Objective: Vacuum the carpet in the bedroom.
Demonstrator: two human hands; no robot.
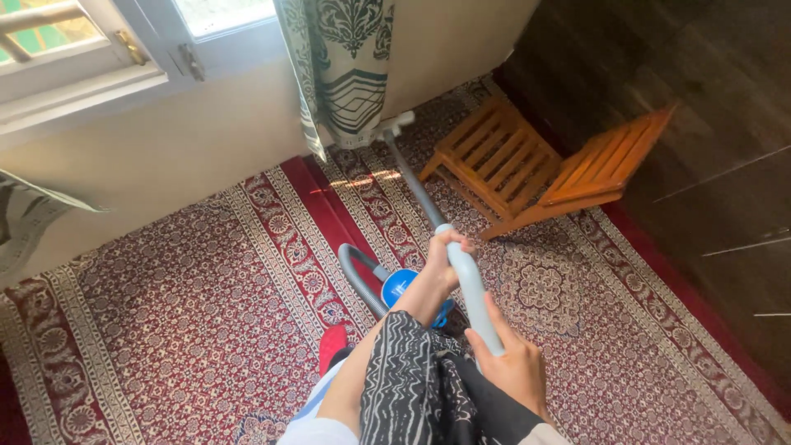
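On a red patterned carpet [206, 288], a pale blue plastic vacuum wand [471, 284] is gripped by the left hand [445, 257] and right hand [512, 363], fingers clenched around it

A red patterned carpet [165, 330] covers the floor in front of me. My blue vacuum cleaner [404, 288] sits on it by my feet, and a folding wooden stand [527, 165] rests on it near the dark wooden floor [725, 124].
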